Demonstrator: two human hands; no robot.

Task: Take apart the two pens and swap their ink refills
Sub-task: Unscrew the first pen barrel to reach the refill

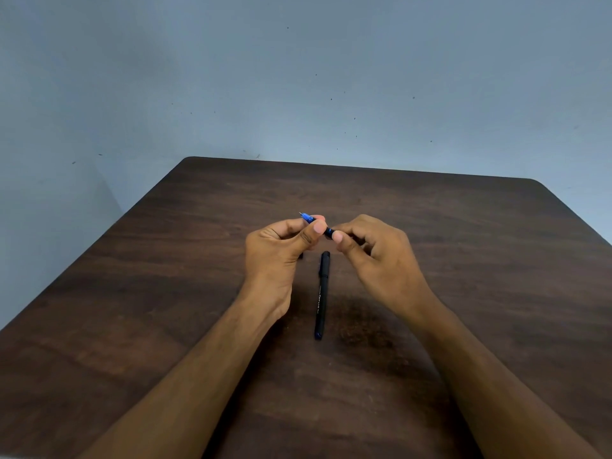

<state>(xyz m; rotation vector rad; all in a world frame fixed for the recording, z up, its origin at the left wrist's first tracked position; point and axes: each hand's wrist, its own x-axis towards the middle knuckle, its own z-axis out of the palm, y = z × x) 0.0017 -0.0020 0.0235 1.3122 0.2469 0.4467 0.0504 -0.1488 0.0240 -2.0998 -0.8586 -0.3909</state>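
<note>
Both hands hold one uncapped pen [328,230] above the middle of the table. Its blue tip section with a metal point sticks out up-left past my left hand [281,251], whose thumb and fingers pinch that front part. My right hand [371,251] pinches the dark barrel just behind it; most of the barrel is hidden inside the fingers. A second pen [322,294], black with its cap on, lies flat on the table between my wrists, pointing away from me. A small dark piece [300,256] peeks out beneath my left hand; I cannot tell what it is.
The dark brown wooden table [463,260] has rounded far corners and stands against a grey-blue wall [298,77]. Its left edge runs diagonally toward me.
</note>
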